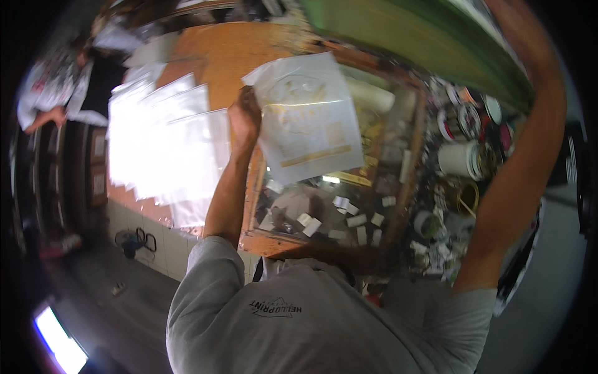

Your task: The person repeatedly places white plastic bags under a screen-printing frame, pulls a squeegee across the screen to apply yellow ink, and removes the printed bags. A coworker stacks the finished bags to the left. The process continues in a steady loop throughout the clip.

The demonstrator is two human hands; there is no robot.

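Observation:
My left hand is closed on the left edge of a translucent plastic bag with yellow print. The bag hangs over a glass-topped panel in a wooden frame. My right arm reaches up along the right side, and my right hand is at the upper edge of the view, beside a raised green screen frame. Its fingers are cut off from view. Left of my left hand, several overlapping plastic bags lie spread on the wooden tabletop, very bright with glare.
Several tubs and jars, among them a white tub, crowd the right side. Small pale pieces lie on the glass. At the far left is another person's hand. A lit screen shows at lower left, and a small fan stands below the table.

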